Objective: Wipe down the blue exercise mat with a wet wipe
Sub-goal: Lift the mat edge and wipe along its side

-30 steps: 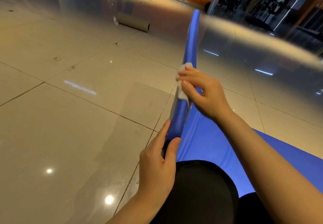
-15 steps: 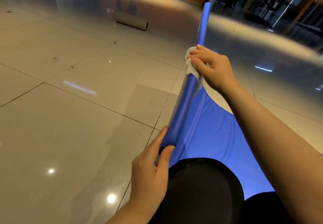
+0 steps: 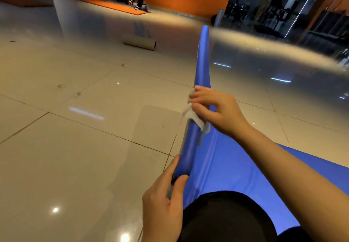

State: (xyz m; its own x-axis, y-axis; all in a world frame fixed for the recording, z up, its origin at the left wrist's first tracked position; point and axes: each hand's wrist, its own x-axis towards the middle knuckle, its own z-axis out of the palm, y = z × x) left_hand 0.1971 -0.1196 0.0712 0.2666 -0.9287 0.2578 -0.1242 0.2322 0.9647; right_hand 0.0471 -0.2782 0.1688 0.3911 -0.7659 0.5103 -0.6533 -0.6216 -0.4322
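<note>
- Blue mat (image 3: 232, 166): lies on the tiled floor (image 3: 75, 147); its left edge is lifted off the floor and stands up as a narrow ridge.
- Left hand (image 3: 164, 205): fingers and thumb pinch the near end of the raised edge.
- Right hand (image 3: 217, 113): fingers curled over the raised edge farther along, pressing a white wipe (image 3: 194, 118) around it.
- Rolled grey mat (image 3: 139, 42): lies on the floor, well apart.
</note>
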